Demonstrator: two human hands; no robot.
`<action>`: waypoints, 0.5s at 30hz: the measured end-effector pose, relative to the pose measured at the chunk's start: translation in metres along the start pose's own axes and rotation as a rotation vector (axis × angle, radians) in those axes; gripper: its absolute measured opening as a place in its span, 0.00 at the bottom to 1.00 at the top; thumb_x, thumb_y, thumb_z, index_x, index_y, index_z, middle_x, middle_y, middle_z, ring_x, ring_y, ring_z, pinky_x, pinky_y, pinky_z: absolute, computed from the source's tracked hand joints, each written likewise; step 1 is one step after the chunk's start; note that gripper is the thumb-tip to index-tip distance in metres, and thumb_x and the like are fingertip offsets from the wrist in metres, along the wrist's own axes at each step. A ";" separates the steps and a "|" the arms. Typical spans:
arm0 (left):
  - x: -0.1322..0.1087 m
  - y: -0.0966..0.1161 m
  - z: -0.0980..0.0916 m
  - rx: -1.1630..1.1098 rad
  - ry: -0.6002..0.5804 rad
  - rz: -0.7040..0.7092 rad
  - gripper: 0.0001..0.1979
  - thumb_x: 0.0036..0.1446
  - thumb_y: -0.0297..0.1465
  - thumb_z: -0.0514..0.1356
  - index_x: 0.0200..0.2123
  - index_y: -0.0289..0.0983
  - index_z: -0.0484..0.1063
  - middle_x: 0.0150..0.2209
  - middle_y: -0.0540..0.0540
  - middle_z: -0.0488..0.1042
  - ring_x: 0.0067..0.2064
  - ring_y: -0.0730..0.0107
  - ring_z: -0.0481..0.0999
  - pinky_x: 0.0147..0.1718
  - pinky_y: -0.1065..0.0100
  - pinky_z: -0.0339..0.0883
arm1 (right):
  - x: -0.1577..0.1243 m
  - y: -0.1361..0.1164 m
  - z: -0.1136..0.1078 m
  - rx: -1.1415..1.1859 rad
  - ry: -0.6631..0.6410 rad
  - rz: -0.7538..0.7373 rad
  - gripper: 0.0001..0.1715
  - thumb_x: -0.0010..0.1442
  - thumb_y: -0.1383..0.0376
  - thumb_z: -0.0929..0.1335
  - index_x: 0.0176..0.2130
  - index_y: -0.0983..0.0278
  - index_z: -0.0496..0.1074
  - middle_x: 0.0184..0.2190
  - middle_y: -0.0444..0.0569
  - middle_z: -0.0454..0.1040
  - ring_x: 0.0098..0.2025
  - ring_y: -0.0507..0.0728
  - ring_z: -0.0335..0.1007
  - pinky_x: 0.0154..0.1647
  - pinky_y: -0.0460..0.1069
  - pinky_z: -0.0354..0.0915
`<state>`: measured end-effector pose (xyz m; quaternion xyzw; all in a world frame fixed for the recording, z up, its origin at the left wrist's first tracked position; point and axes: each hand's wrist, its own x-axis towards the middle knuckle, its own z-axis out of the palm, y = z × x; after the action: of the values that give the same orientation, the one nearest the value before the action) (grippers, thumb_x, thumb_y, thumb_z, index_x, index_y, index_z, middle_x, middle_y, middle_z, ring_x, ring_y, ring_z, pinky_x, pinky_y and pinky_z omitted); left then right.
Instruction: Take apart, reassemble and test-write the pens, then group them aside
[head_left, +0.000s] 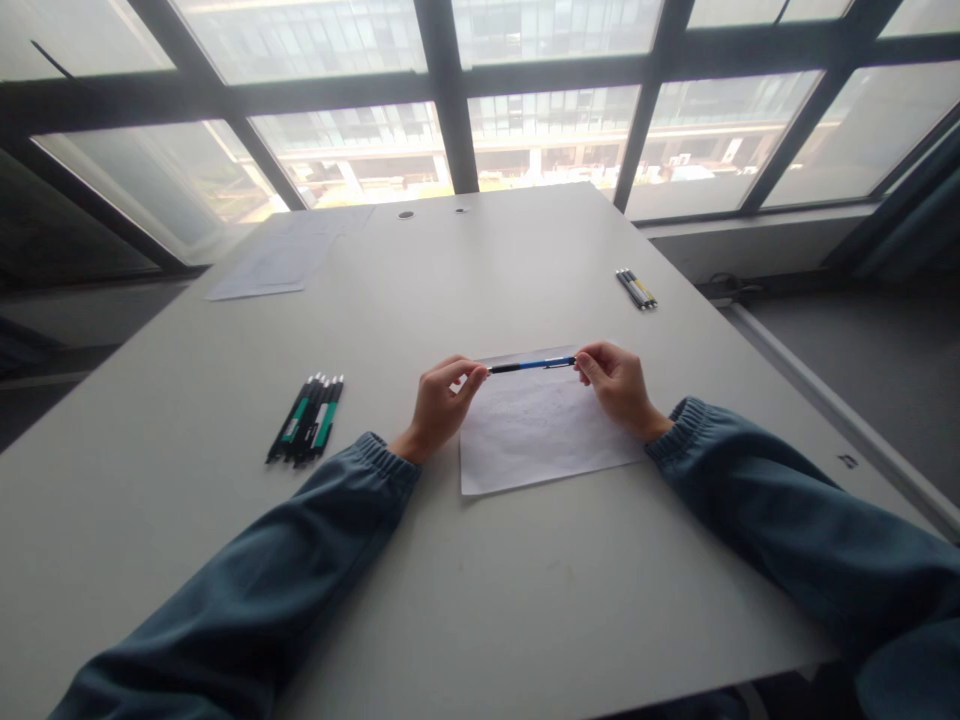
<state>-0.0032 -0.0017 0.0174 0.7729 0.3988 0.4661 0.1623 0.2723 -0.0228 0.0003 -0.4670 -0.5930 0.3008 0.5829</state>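
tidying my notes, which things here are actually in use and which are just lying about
In use: blue pen held between left hand and right hand; paper sheet beneath.
Lying about: green-black pens, left; pen group, far right; far papers.

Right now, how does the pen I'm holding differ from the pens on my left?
The blue pen is single; the green pens are bunched. The blue pen is held crosswise between left hand and right hand; the green pens lie on the table. Both are slim.

Blue pen (532, 365) level above paper (540, 440)
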 end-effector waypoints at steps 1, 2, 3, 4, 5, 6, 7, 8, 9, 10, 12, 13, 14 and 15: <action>0.000 0.000 0.000 0.000 -0.001 0.000 0.15 0.66 0.39 0.60 0.31 0.37 0.78 0.31 0.46 0.80 0.33 0.70 0.76 0.34 0.68 0.67 | 0.000 0.000 0.000 0.000 -0.001 0.003 0.17 0.63 0.53 0.71 0.32 0.64 0.74 0.26 0.45 0.74 0.25 0.51 0.67 0.27 0.47 0.65; 0.000 0.000 0.000 0.001 -0.004 -0.001 0.15 0.66 0.39 0.60 0.31 0.37 0.78 0.31 0.46 0.80 0.33 0.70 0.76 0.34 0.68 0.67 | 0.000 0.000 0.000 -0.002 0.000 0.007 0.17 0.63 0.53 0.71 0.32 0.64 0.74 0.26 0.45 0.74 0.25 0.51 0.67 0.27 0.47 0.66; 0.000 0.000 0.000 0.001 -0.004 -0.002 0.15 0.66 0.39 0.60 0.30 0.37 0.78 0.31 0.46 0.80 0.33 0.70 0.76 0.34 0.68 0.67 | 0.000 0.000 0.000 -0.005 0.000 0.010 0.18 0.63 0.52 0.71 0.32 0.64 0.74 0.26 0.45 0.74 0.25 0.51 0.67 0.27 0.47 0.66; 0.000 0.000 0.000 0.000 -0.006 -0.002 0.15 0.67 0.39 0.60 0.31 0.37 0.78 0.31 0.46 0.79 0.33 0.70 0.76 0.33 0.68 0.67 | 0.000 0.000 0.000 -0.008 -0.001 0.014 0.18 0.63 0.52 0.71 0.32 0.64 0.74 0.26 0.45 0.74 0.25 0.51 0.67 0.27 0.47 0.66; 0.000 0.000 0.000 -0.002 -0.007 -0.001 0.15 0.66 0.39 0.60 0.31 0.37 0.78 0.31 0.46 0.79 0.33 0.70 0.76 0.33 0.68 0.67 | 0.000 0.000 0.000 -0.011 0.000 0.016 0.18 0.63 0.52 0.71 0.32 0.64 0.74 0.26 0.45 0.74 0.25 0.51 0.67 0.27 0.47 0.66; 0.000 0.000 0.000 -0.005 -0.004 0.001 0.15 0.66 0.39 0.60 0.30 0.37 0.78 0.31 0.46 0.79 0.33 0.70 0.76 0.33 0.68 0.67 | 0.000 0.000 0.000 -0.012 0.001 0.016 0.18 0.63 0.51 0.71 0.32 0.64 0.74 0.26 0.45 0.74 0.25 0.51 0.67 0.27 0.47 0.66; 0.000 -0.001 0.000 -0.008 -0.001 0.004 0.15 0.66 0.39 0.61 0.30 0.37 0.78 0.31 0.46 0.79 0.33 0.70 0.75 0.33 0.68 0.67 | 0.000 0.001 0.000 -0.012 0.001 0.015 0.18 0.62 0.51 0.71 0.32 0.64 0.74 0.26 0.45 0.74 0.25 0.51 0.67 0.27 0.47 0.66; 0.000 -0.001 0.000 -0.010 0.000 0.007 0.14 0.66 0.38 0.61 0.30 0.37 0.78 0.31 0.46 0.79 0.33 0.70 0.75 0.33 0.68 0.67 | 0.000 0.001 0.000 -0.012 0.001 0.014 0.19 0.62 0.51 0.71 0.32 0.64 0.74 0.26 0.45 0.74 0.25 0.51 0.67 0.27 0.47 0.66; 0.000 -0.001 0.000 -0.011 0.001 0.012 0.14 0.66 0.38 0.61 0.30 0.37 0.78 0.31 0.46 0.80 0.33 0.70 0.75 0.33 0.68 0.66 | 0.000 0.001 0.000 -0.013 0.001 0.014 0.19 0.62 0.51 0.71 0.32 0.64 0.74 0.26 0.45 0.74 0.25 0.51 0.67 0.27 0.47 0.66; 0.000 -0.002 0.000 -0.011 0.000 0.015 0.13 0.66 0.38 0.61 0.31 0.37 0.78 0.31 0.46 0.80 0.33 0.70 0.75 0.33 0.69 0.66 | 0.000 0.000 0.000 -0.013 0.002 0.014 0.19 0.62 0.51 0.71 0.32 0.64 0.74 0.25 0.45 0.74 0.25 0.51 0.67 0.26 0.47 0.66; 0.000 -0.002 0.000 -0.009 -0.002 0.019 0.13 0.66 0.37 0.61 0.31 0.37 0.78 0.32 0.46 0.80 0.33 0.70 0.75 0.33 0.69 0.66 | 0.000 0.000 0.000 -0.015 0.002 0.016 0.19 0.62 0.51 0.71 0.32 0.64 0.74 0.25 0.45 0.74 0.24 0.51 0.67 0.26 0.47 0.66; 0.000 -0.002 0.000 -0.009 -0.004 0.019 0.13 0.66 0.37 0.61 0.31 0.37 0.78 0.31 0.46 0.80 0.33 0.71 0.76 0.33 0.69 0.66 | 0.000 -0.001 0.000 -0.015 0.002 0.016 0.19 0.62 0.51 0.71 0.32 0.64 0.74 0.25 0.45 0.74 0.24 0.51 0.67 0.26 0.47 0.66; 0.000 -0.002 0.000 -0.010 -0.005 0.018 0.13 0.66 0.37 0.61 0.31 0.37 0.78 0.31 0.46 0.80 0.33 0.71 0.76 0.33 0.69 0.66 | 0.000 -0.001 0.000 -0.013 0.001 0.016 0.19 0.63 0.51 0.71 0.32 0.64 0.74 0.25 0.45 0.74 0.24 0.51 0.67 0.26 0.47 0.66; 0.000 -0.002 0.000 -0.011 -0.006 0.017 0.14 0.66 0.38 0.61 0.31 0.37 0.78 0.31 0.46 0.79 0.33 0.71 0.76 0.33 0.69 0.66 | 0.000 -0.001 0.000 -0.011 0.001 0.016 0.18 0.63 0.51 0.71 0.32 0.64 0.74 0.25 0.45 0.74 0.24 0.51 0.67 0.26 0.47 0.66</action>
<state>-0.0037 -0.0009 0.0159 0.7767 0.3894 0.4672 0.1639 0.2722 -0.0234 0.0011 -0.4749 -0.5908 0.3019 0.5782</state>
